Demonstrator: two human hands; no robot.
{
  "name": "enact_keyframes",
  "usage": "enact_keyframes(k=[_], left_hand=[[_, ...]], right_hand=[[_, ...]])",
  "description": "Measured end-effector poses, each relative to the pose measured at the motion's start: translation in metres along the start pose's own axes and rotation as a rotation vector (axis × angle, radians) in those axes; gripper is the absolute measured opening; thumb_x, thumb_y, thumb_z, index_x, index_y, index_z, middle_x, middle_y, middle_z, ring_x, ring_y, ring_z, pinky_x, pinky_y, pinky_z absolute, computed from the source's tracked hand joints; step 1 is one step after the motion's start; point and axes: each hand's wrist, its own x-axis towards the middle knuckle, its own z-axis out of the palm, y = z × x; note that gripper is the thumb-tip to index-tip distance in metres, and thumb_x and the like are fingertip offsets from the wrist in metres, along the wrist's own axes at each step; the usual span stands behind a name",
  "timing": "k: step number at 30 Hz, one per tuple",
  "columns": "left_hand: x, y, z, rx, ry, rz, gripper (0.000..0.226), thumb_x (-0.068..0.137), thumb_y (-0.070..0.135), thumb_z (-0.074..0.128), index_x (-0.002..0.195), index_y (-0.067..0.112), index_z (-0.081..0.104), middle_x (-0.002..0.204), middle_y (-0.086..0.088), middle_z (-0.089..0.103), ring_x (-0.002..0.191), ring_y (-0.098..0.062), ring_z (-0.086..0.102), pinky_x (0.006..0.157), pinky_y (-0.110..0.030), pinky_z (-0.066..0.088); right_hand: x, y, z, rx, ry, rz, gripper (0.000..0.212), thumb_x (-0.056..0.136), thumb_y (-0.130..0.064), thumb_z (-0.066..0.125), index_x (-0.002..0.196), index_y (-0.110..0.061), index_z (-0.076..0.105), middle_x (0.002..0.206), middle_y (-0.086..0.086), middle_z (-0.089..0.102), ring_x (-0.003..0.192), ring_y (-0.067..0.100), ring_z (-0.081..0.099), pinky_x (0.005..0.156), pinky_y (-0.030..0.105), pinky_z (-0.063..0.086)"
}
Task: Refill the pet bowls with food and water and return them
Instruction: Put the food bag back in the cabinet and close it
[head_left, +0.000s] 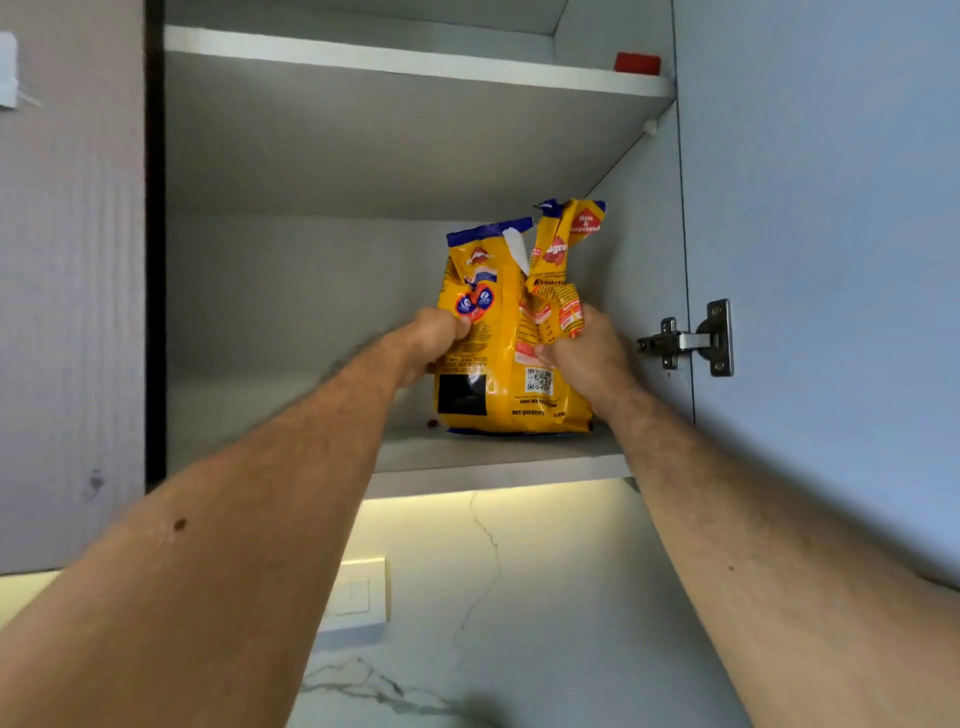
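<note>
Gripping the yellow pet food bag (511, 332) with both hands, you hold it upright on the lower shelf (498, 457) of the open cabinet. Your left hand (434, 338) pinches its left edge; your right hand (584, 348) bunches the crumpled right side. Readable print: "NET QUANTITY", "New & Improved", a QR code; the brand name is partly creased. A red cap (637, 63) sits on the upper shelf.

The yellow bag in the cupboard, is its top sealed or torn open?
Torn open. The bag's top edge is split into two ragged flaps with white lining showing between them.
</note>
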Motion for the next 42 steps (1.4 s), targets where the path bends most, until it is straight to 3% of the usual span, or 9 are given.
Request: enact_keyframes(k=[6,12,17,22,30,33,36,39,42], left_hand=[[0.045,0.015,0.008,0.410,-0.045,0.051,0.010,0.101,0.021,0.055,0.092,0.020,0.052,0.093,-0.004,0.062,0.084,-0.020,0.064,0.077,-0.040,0.055],[0.077,0.010,0.027,0.684,0.067,0.176,0.016,0.100,0.020,0.056,0.114,0.013,0.052,0.109,-0.010,0.061,0.086,-0.023,0.063,0.065,-0.034,0.054],[0.090,-0.010,0.039,0.669,0.175,0.246,0.024,0.099,0.022,0.055,0.120,0.010,0.056,0.122,-0.016,0.062,0.093,-0.025,0.057,0.071,-0.036,0.047],[0.079,-0.014,0.033,0.586,0.193,-0.037,0.047,0.095,0.047,0.061,0.117,0.007,0.047,0.097,-0.013,0.061,0.069,-0.024,0.065,0.052,-0.032,0.053],[0.066,-0.026,0.031,0.164,-0.321,-0.106,0.020,0.097,0.013,0.051,0.089,0.012,0.069,0.090,-0.006,0.070,0.085,-0.019,0.067,0.077,-0.033,0.060],[0.064,-0.026,0.039,0.113,-0.410,-0.037,0.054,0.086,0.003,0.071,0.132,0.017,0.046,0.119,0.000,0.062,0.116,-0.023,0.059,0.104,-0.041,0.048],[0.062,-0.026,0.050,0.276,-0.316,0.086,0.095,0.077,0.017,0.085,0.150,0.024,0.023,0.134,-0.003,0.051,0.115,-0.027,0.057,0.085,-0.043,0.055],[0.062,-0.026,0.052,0.628,-0.062,0.226,0.097,0.067,0.043,0.090,0.142,0.017,0.034,0.139,-0.009,0.041,0.119,-0.030,0.055,0.075,-0.041,0.061],[0.065,-0.028,0.055,0.599,-0.189,0.195,0.074,0.078,0.044,0.082,0.137,0.016,0.047,0.133,-0.010,0.057,0.110,-0.032,0.064,0.061,-0.034,0.059]], right_hand=[[0.015,0.025,0.005,-0.081,0.048,-0.017,0.038,0.085,-0.015,0.084,0.118,-0.020,0.065,0.098,-0.007,0.067,0.079,0.008,0.059,0.057,0.019,0.040],[0.025,0.035,0.003,-0.128,-0.007,0.067,0.070,0.076,-0.025,0.092,0.135,-0.023,0.055,0.114,-0.004,0.068,0.099,0.019,0.064,0.069,0.026,0.044],[0.022,0.043,0.001,-0.152,-0.246,0.113,0.131,0.057,-0.019,0.102,0.160,-0.036,0.023,0.136,-0.007,0.061,0.124,0.025,0.060,0.108,0.050,0.048],[0.019,0.051,0.001,-0.208,-0.334,0.110,0.155,0.048,-0.013,0.104,0.164,-0.034,0.004,0.137,-0.011,0.056,0.126,0.018,0.056,0.114,0.042,0.044],[0.015,0.049,-0.007,-0.387,-0.071,0.217,0.120,0.052,-0.021,0.105,0.150,-0.018,0.035,0.144,0.004,0.060,0.130,0.028,0.059,0.106,0.036,0.047],[0.011,0.046,-0.006,-0.397,-0.049,0.265,0.115,0.059,-0.021,0.102,0.151,-0.017,0.033,0.145,0.005,0.058,0.131,0.032,0.058,0.103,0.039,0.048],[0.006,0.038,-0.005,-0.351,0.038,0.251,0.098,0.065,-0.028,0.094,0.146,-0.019,0.039,0.138,0.006,0.062,0.124,0.033,0.061,0.092,0.034,0.047],[-0.005,0.027,-0.005,-0.429,0.140,0.149,0.078,0.063,-0.044,0.071,0.133,-0.019,0.048,0.126,0.010,0.067,0.115,0.038,0.064,0.092,0.041,0.051],[-0.008,0.027,-0.004,-0.521,0.209,0.038,0.062,0.077,-0.034,0.076,0.128,-0.014,0.049,0.122,0.014,0.067,0.112,0.041,0.065,0.085,0.040,0.051]])
